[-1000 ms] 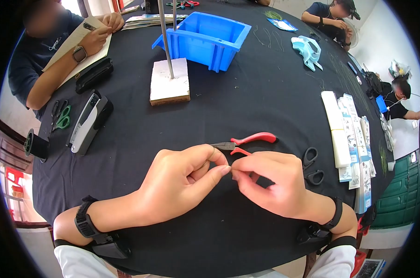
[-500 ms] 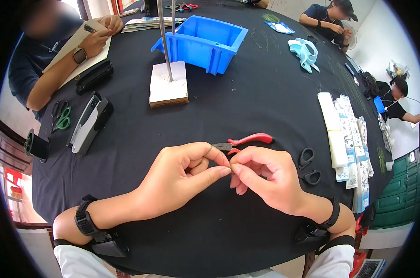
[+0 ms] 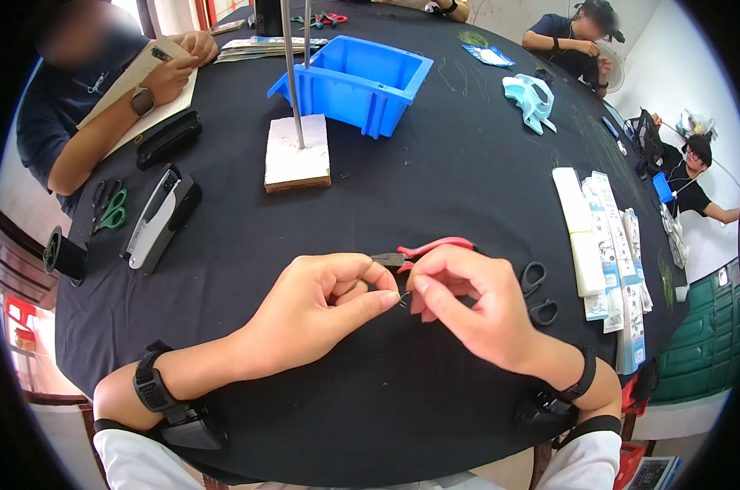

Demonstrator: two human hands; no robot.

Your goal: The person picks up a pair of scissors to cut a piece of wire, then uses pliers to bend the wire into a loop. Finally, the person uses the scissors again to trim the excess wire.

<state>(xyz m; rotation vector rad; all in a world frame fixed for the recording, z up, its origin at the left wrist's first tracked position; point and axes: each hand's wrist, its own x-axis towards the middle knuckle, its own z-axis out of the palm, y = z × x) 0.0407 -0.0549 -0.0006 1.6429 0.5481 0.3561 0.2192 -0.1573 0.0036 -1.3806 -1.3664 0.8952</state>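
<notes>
My left hand (image 3: 325,302) is closed, thumb and index finger pinching a tiny curved fish hook (image 3: 403,300) that pokes out at the fingertips. A thin greenish line (image 3: 357,285) is looped about its fingers. Just to the right, my right hand (image 3: 468,298) is pinched shut close to the hook, seemingly on the line's fine end; the fingers mostly hide it. Behind the hands lie red-handled pliers (image 3: 439,244), their grey jaws pointing left and partly covered. Black scissors (image 3: 536,292) rest beside my right hand.
A blue bin (image 3: 349,86) and a white block with metal rods (image 3: 297,155) stand ahead. At left are a stapler (image 3: 162,219), green scissors (image 3: 112,209) and a spool (image 3: 64,255). Packaging strips (image 3: 611,261) lie right. A person (image 3: 100,106) sits across, holding paper; others sit farther off.
My fingertips have moved slightly apart, and the small hook now shows between them. My right hand has shifted a little. The view has turned slightly.
</notes>
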